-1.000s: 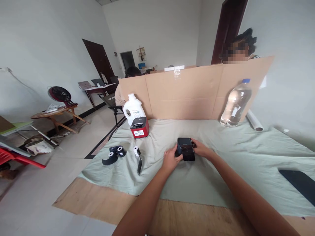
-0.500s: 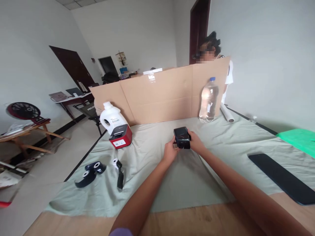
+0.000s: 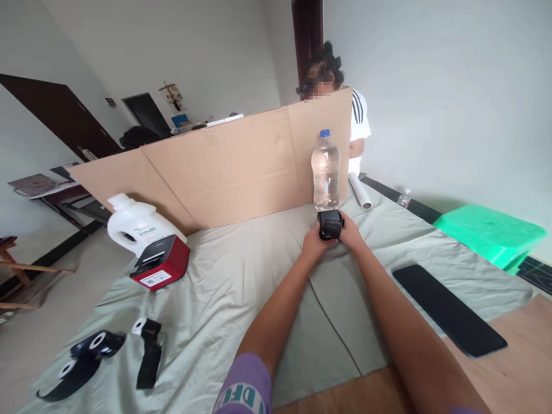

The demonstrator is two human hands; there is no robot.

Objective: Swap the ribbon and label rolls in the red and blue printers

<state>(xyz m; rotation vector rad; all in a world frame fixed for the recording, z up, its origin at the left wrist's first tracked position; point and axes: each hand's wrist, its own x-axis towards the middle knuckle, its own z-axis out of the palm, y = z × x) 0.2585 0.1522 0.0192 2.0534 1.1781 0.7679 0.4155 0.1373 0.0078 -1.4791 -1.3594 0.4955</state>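
Note:
Both my hands reach far out over the cloth. Between them is a small black boxy device with a glossy front; its exact kind I cannot make out. My left hand grips its left side and lower edge, with the fingers partly hidden. Closed round the right side is my right hand. Just behind the device stands a large clear bottle with a blue cap, upright by the cardboard. Whether the device touches the bottle or the cloth, I cannot tell.
Left on the cloth are a red-and-black printer, a white jug and rolls with black strips. A cardboard panel walls the back; a person is behind it. Rightward lie a black slab, white roll and green stool.
My view has swung right and tilted. Both hands, still holding the black device, have moved farther away and toward the bottle.

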